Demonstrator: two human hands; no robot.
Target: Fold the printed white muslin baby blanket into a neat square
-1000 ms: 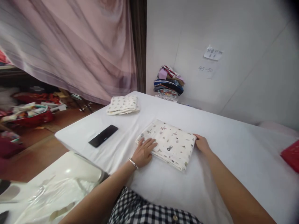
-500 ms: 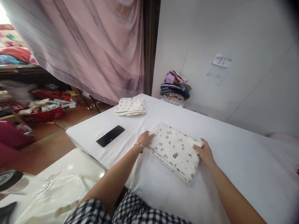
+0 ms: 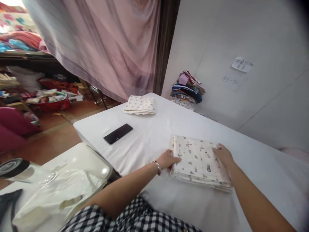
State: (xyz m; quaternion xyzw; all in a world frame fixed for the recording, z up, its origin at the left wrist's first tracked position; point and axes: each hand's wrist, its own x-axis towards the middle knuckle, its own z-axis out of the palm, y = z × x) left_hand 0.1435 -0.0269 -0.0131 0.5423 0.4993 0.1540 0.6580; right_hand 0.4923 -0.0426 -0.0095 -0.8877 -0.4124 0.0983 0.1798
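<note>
A folded white cloth (image 3: 198, 161) with small printed figures lies on the white-covered table in front of me, several layers thick. My left hand (image 3: 167, 159) grips its left edge, thumb on top and fingers on the far side and below. On the opposite edge, my right hand (image 3: 223, 156) has closed likewise, its thumb resting on the printed top. Farther back lies a second folded cloth (image 3: 140, 104), white with small spots, apart from both hands. A black phone (image 3: 118, 133) lies flat to the left of my left hand.
The white table (image 3: 164, 124) runs along a pale wall with paper notes (image 3: 242, 65). Stacked folded clothes (image 3: 187, 88) stand beyond its far edge. A pink curtain (image 3: 116, 48) hangs behind. At lower left is a pale surface with crumpled plastic (image 3: 65, 190).
Both hands have shifted the printed cloth to the right and turned it so its front edge lies more level. The view has moved slightly left. The phone and spotted cloth stay put on the table.
</note>
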